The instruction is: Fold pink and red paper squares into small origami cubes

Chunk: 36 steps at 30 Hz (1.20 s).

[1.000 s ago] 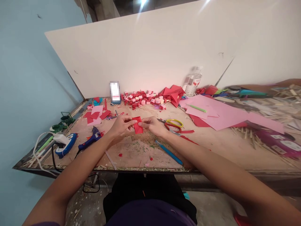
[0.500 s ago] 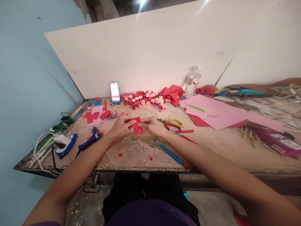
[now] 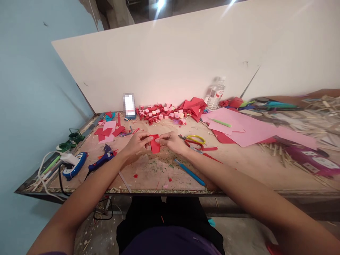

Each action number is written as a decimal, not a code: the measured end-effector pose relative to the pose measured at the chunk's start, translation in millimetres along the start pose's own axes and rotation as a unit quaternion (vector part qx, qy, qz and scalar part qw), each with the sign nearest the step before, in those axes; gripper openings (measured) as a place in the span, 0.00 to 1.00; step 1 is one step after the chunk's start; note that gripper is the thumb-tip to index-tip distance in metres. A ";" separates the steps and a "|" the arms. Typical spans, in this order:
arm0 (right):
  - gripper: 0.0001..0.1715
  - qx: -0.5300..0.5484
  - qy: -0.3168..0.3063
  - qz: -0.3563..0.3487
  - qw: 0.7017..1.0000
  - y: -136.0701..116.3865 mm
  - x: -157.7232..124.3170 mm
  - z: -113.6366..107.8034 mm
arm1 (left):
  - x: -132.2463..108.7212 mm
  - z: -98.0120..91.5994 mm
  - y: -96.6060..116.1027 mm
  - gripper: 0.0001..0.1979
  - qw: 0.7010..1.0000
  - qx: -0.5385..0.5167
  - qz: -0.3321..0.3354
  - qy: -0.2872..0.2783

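A small red paper piece (image 3: 155,146) is held upright above the table between my two hands. My left hand (image 3: 137,142) pinches its left edge, and my right hand (image 3: 171,142) grips its upper right side with thumb and fingers. Scissors with yellow and red handles (image 3: 196,140) lie just right of my right hand. A blue pen-like tool (image 3: 190,172) rests below my right forearm. Behind my hands is a heap of small red and pink paper pieces (image 3: 160,112).
A blue glue gun (image 3: 101,161) and a blue power socket (image 3: 75,166) are at the left. A lit phone (image 3: 129,105) and a bottle (image 3: 215,92) stand at the back. Pink sheets (image 3: 247,127) and thin sticks (image 3: 324,120) lie to the right.
The red paper piece has tilted slightly, and its lower end hangs a little lower. Both hands keep their hold in nearly the same place. The view has shifted slightly.
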State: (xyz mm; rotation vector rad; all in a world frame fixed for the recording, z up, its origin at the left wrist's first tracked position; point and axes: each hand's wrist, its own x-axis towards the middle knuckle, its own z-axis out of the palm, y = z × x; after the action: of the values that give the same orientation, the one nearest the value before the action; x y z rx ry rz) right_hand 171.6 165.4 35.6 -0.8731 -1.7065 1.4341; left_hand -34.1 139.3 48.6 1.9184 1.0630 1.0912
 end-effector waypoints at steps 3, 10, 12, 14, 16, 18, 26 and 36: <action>0.22 -0.007 0.005 0.002 1.000 -1.0 0.2 -0.4 | -0.2 -0.7 3.0 0.19 1.000 0.003 0.009 -0.010; 0.18 -0.017 0.011 0.010 1.000 -2.4 -0.3 -0.7 | -2.5 -1.5 8.2 0.20 0.999 0.038 0.011 -0.016; 0.18 -0.012 0.014 0.015 1.000 -2.8 -0.2 -0.6 | -3.4 -1.2 7.2 0.19 0.999 0.044 0.006 -0.018; 0.19 -0.010 0.011 0.020 1.000 -3.3 -0.2 -0.7 | -4.1 -0.6 5.5 0.19 0.998 0.051 0.002 -0.023; 0.20 -0.008 0.008 0.019 1.000 -4.0 -0.2 -0.8 | -4.5 -0.2 3.7 0.18 0.998 0.056 0.002 -0.023; 0.21 -0.006 0.005 0.017 1.000 -4.7 -0.3 -0.9 | -4.6 0.0 2.5 0.18 0.998 0.059 0.005 -0.020; 0.23 -0.017 0.001 0.003 1.000 -3.4 -0.7 -1.7 | -4.7 -1.9 6.1 0.18 0.998 0.053 0.010 -0.030; 0.25 -0.023 -0.024 0.021 0.999 -3.3 -2.5 -0.4 | 0.5 -4.9 1.4 0.20 1.000 -0.015 0.021 -0.005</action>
State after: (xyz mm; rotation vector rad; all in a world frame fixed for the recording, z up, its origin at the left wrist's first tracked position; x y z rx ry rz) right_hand 173.0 163.0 38.6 -0.9112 -1.7726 1.4610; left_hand -37.8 139.8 52.1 1.9286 0.9982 1.1141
